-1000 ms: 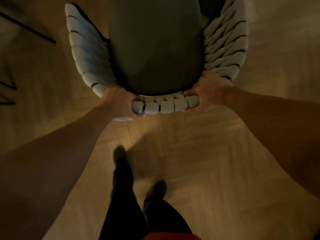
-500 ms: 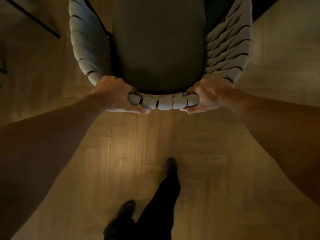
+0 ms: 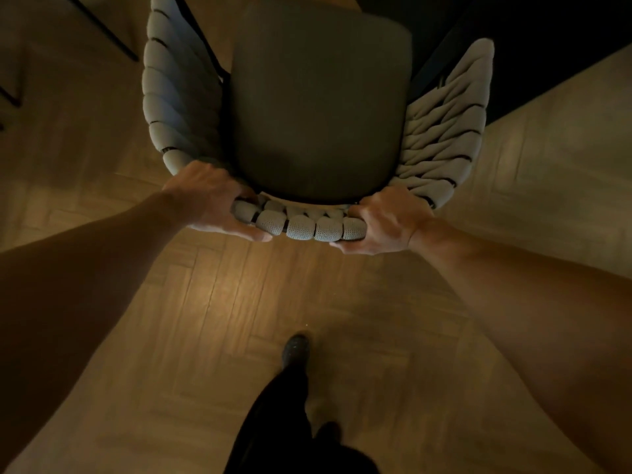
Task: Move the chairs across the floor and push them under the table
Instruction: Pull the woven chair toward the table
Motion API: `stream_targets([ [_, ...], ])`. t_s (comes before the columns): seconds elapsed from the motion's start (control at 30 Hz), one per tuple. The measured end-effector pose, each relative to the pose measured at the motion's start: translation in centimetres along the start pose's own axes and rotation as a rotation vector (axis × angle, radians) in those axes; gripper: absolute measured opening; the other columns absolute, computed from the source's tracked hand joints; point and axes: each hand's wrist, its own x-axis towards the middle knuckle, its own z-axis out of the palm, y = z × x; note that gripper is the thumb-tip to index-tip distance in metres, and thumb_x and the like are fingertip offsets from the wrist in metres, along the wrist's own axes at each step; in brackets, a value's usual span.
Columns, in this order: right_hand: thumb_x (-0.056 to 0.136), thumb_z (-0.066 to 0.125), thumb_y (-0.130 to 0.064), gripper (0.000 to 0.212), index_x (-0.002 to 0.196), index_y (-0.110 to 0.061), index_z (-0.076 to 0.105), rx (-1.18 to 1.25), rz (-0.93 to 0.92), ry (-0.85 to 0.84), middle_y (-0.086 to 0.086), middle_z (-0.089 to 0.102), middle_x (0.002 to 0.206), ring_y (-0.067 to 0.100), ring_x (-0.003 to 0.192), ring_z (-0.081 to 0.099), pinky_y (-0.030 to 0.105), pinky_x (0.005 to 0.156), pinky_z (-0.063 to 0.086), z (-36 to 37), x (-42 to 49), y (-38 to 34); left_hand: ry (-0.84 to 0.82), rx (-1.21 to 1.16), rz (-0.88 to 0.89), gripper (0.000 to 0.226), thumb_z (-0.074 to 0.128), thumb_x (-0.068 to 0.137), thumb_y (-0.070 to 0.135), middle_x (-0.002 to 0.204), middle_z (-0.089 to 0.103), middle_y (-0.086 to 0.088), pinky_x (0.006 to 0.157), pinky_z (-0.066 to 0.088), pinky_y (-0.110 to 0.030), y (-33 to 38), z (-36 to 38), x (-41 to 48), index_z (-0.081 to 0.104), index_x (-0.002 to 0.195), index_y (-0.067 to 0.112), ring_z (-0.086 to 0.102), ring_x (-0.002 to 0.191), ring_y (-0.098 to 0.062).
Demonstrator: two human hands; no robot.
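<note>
Chair (image 3: 321, 111) backrest gripped — left hand (image 3: 208, 200), right hand (image 3: 386, 220), parquet floor (image 3: 219, 302)

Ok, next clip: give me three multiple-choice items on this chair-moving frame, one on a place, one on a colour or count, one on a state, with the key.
1. Where do the hands hold the chair?
A) by its front legs
B) on the top of the woven backrest
C) on the front edge of the seat

2. What colour is the seat cushion?
A) dark grey
B) bright red
C) white

3. What state is the left hand in?
A) hanging free at the side
B) lying flat on the floor
C) curled round the backrest

Key: 1 B, the left hand and the right hand sit at the two ends of the near rail. 2 A, the cushion reads dark against the pale weave. 3 C, its fingers wrap the rail.
</note>
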Motion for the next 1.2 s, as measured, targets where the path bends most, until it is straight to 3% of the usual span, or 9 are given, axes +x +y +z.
stream_targets([
  [0.2,0.083,0.027,-0.100,0.083,0.096,-0.033,0.073,-0.024,-0.100,0.023,-0.009,0.066,0.068,0.017,0.057,0.062,0.034,0.060,0.056,-0.4,0.6,2.2,-0.007,-0.016,-0.085,0.109,0.010,0.055,0.117,0.074,0.058,0.017,0.072,0.047,-0.031,1.7,-1.1,-0.1,0.069,0.110,0.044,0.061,0.076,-0.012],
  [0.4,0.082,0.035,-0.098,0.077,0.105,-0.036,0.076,-0.041,-0.262,-0.002,-0.008,0.070,0.071,0.018,0.060,0.064,0.033,0.060,0.055,-2.4,2.7,8.9,0.019,-0.080,-0.249,0.109,0.009,0.054,0.117,0.068,0.059,0.015,0.068,0.042,-0.030,5.5,-1.6,2.0,0.073,0.096,0.039,0.058,0.068,-0.009],
  [0.5,0.078,0.031,-0.101,0.082,0.094,-0.034,0.075,-0.112,-0.310,-0.031,-0.007,0.070,0.071,0.019,0.064,0.064,0.035,0.063,0.056,-3.8,4.7,11.4,0.005,-0.133,-0.340,0.110,0.011,0.054,0.118,0.070,0.053,0.019,0.067,0.039,-0.029,6.4,-2.6,3.4,0.072,0.103,0.041,0.055,0.070,-0.008],
  [0.6,0.078,0.032,-0.101,0.081,0.090,-0.032,0.073,-0.135,-0.368,-0.043,-0.007,0.070,0.072,0.021,0.066,0.065,0.037,0.065,0.056,-4.9,6.6,13.0,-0.011,-0.196,-0.394,0.111,0.013,0.055,0.117,0.085,0.060,0.021,0.072,0.045,-0.030,6.2,-3.3,4.5,0.069,0.120,0.047,0.060,0.081,-0.009],
  [0.7,0.080,0.035,-0.099,0.080,0.094,-0.031,0.074,-0.120,-0.421,-0.033,-0.006,0.073,0.078,0.022,0.070,0.067,0.035,0.067,0.052,-5.3,7.9,14.4,-0.022,-0.224,-0.414,0.114,0.013,0.054,0.118,0.096,0.066,0.019,0.074,0.051,-0.031,5.5,-3.7,5.8,0.066,0.129,0.049,0.063,0.084,-0.011],
  [0.97,0.083,0.038,-0.096,0.075,0.103,-0.034,0.074,-0.114,-0.497,-0.011,-0.005,0.075,0.083,0.021,0.072,0.069,0.038,0.070,0.057,-7.5,14.4,19.4,0.008,-0.247,-0.433,0.113,0.011,0.054,0.118,0.079,0.056,0.023,0.069,0.050,-0.029,1.9,-6.6,10.2,0.069,0.121,0.048,0.059,0.074,-0.007],
  [1.2,0.082,0.032,-0.099,0.074,0.085,-0.033,0.065,-0.210,-0.555,-0.003,-0.010,0.063,0.073,0.012,0.062,0.058,0.031,0.062,0.052,-12.0,26.8,24.0,0.127,-0.315,-0.516,0.108,0.019,0.052,0.119,0.075,0.063,0.018,0.065,0.045,-0.029,-7.4,-9.4,16.0,0.073,0.109,0.044,0.059,0.071,-0.005],
])
